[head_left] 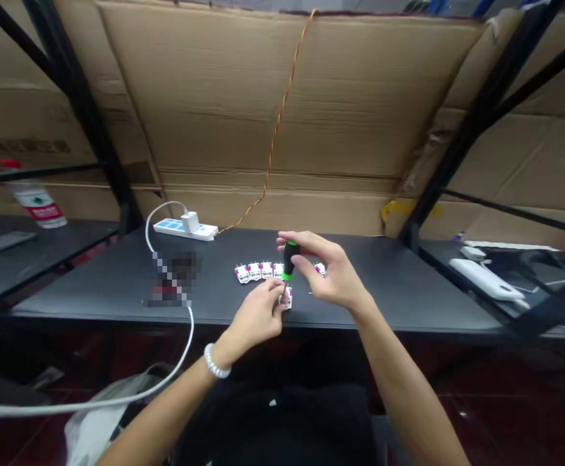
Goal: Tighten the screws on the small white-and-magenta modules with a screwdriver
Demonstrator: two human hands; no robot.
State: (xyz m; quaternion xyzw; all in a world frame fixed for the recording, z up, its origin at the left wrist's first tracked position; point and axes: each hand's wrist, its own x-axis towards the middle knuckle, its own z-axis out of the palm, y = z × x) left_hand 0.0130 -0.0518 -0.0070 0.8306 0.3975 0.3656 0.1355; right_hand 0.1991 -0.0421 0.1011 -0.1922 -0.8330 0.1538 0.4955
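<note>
My right hand [328, 268] grips a screwdriver [288, 259] with a black and green handle, held upright with its shaft pointing down. Under its tip is a small white and purple part [288, 298], close to the table's front edge. My left hand [261, 311] is closed on that part from the left, its fingertips also beside the screwdriver shaft. Just behind the hands, several similar white and purple parts [255, 271] stand in a row. Another such part [320, 268] is partly hidden behind my right hand.
A white power strip [166, 226] with a plugged-in charger [190, 222] lies at the back left of the black table [384, 304]. Its white cable [188, 336] hangs over the front edge. Black shelf posts stand on both sides, with cardboard [224, 97] behind.
</note>
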